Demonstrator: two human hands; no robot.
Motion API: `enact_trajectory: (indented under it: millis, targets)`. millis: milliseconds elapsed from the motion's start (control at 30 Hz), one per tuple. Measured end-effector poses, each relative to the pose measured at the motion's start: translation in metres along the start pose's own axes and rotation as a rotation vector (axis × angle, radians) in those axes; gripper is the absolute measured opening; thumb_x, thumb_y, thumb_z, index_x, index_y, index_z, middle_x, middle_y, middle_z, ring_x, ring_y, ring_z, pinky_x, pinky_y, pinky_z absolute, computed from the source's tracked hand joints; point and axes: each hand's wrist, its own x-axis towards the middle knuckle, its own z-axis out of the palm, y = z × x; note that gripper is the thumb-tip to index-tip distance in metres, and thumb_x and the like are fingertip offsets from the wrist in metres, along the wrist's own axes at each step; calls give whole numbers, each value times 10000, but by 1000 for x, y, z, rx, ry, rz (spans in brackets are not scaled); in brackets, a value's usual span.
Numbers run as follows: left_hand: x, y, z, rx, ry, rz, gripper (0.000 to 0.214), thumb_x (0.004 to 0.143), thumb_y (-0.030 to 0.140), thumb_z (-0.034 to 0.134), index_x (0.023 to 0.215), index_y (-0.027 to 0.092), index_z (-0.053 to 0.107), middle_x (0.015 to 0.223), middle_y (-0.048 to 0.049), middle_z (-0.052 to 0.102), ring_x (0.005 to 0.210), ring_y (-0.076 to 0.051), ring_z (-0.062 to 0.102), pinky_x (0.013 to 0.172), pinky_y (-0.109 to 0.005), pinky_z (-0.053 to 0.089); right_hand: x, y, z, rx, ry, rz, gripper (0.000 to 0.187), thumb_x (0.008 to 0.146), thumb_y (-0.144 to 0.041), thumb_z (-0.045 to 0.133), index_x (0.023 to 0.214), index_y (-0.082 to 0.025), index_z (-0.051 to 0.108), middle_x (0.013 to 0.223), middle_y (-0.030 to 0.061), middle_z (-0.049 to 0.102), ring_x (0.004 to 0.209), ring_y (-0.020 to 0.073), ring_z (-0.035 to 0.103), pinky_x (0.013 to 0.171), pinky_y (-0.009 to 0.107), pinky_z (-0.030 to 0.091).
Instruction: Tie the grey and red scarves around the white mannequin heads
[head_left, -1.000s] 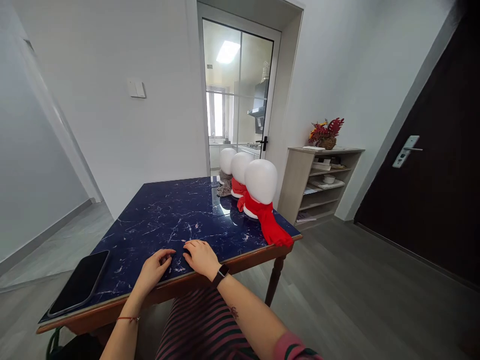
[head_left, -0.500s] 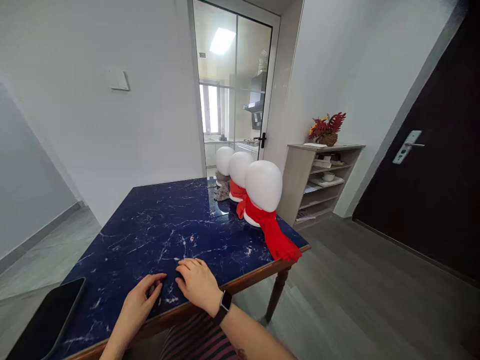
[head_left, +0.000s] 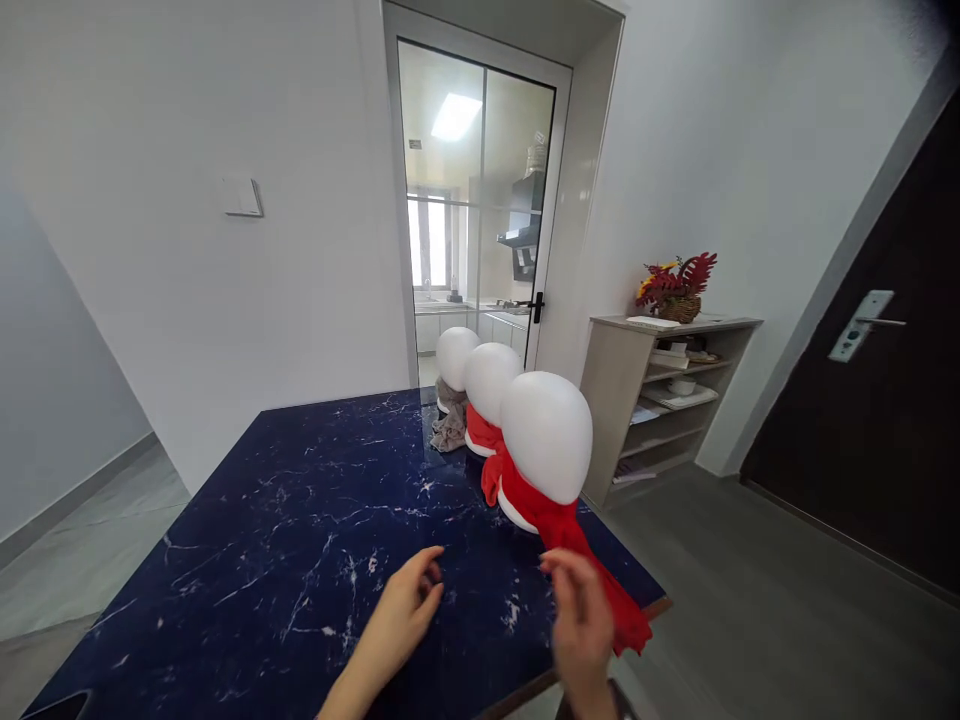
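Observation:
Three white, egg-shaped head forms stand in a row on the dark blue marbled table. The nearest head form (head_left: pixel 546 435) has a red scarf (head_left: pixel 551 512) round its neck, one end trailing to the table's right edge. Red cloth (head_left: pixel 484 430) also wraps the middle head form (head_left: pixel 493 382), and a grey-brown cloth (head_left: pixel 450 425) the farthest one (head_left: pixel 456 357). My right hand (head_left: pixel 581 620), slightly blurred, is raised beside the trailing scarf, fingers apart; whether it touches the cloth is unclear. My left hand (head_left: pixel 405 605) hovers over the table, fingers loosely bent, holding nothing.
A corner of a black phone (head_left: pixel 60 706) shows on the table (head_left: pixel 300 500) at lower left. Behind stands a glass door (head_left: pixel 480 200). To the right are a shelf unit (head_left: pixel 611 400) with a flower basket (head_left: pixel 679 300) on top and a dark door (head_left: pixel 892 420).
Both hands have left the table's front edge and moved forward and right, toward the nearest head form. The view has moved closer to the head forms, and most of the phone has left the frame.

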Motion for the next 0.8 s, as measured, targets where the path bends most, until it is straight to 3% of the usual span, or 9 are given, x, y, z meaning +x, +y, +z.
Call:
enact_trajectory:
  millis: [67,100,167,233,367,433,533,600,800]
  targets:
    - [27,10,27,-50,-54,31,454,743,179,467,1195,173,508,1003,-67,604,740,-137,588,725,-300,504,58,34,-22,-64,263,91,178,867,-315,476,947,-191,576,905,46,603,822,149,565,803,281,439]
    - [40,13,39,-71,-64,41,504,714,145,474,1218,172,488,1050,-82,586,784,-145,591,734,-303,507,87,53,-29,-59,314,143,215,854,-351,468,947,-185,569,910,53,603,821,156,567,788,288,447]
    - [64,17,63,-111,-52,81,575,694,116,482,1266,171,450,1150,-114,541,944,-180,571,779,-317,509,134,91,-35,-47,279,287,306,802,-414,456,950,-166,558,899,70,616,783,171,585,734,298,469]
    - [84,18,85,-130,19,138,626,662,85,508,1281,149,441,1212,-133,510,1102,-209,508,963,-360,427,160,126,-34,-128,119,423,386,736,-453,436,925,-146,573,888,98,641,766,194,600,691,305,477]
    - [109,12,117,-196,218,103,650,667,40,461,1308,138,414,1311,-140,455,1253,-219,405,1094,-391,284,156,170,-26,-214,-11,458,415,628,-494,482,789,-145,637,837,138,684,763,265,603,650,344,465]
    - [113,6,126,-188,229,97,671,665,34,446,1327,130,401,1369,-139,420,1293,-215,367,1113,-388,259,145,181,-25,-244,-82,429,438,641,-505,472,818,-153,663,884,147,695,792,281,606,655,348,462]
    - [112,0,128,-154,147,125,715,664,53,456,1370,109,360,1434,-131,371,1333,-211,323,1135,-374,228,136,192,-25,-265,-195,366,471,685,-519,423,836,-157,684,944,160,695,811,279,612,655,342,470]
    - [109,0,125,-125,69,147,739,668,78,473,1393,107,332,1447,-125,366,1336,-214,326,1137,-376,230,135,196,-25,-265,-236,323,477,689,-537,401,751,-161,687,899,161,703,779,270,611,662,346,475]
    - [100,14,117,21,-91,233,778,647,141,546,1398,108,342,1475,-104,328,1385,-268,207,1147,-432,211,137,194,-22,-233,-253,269,502,665,-613,409,598,-178,650,740,118,707,663,223,578,642,339,487]
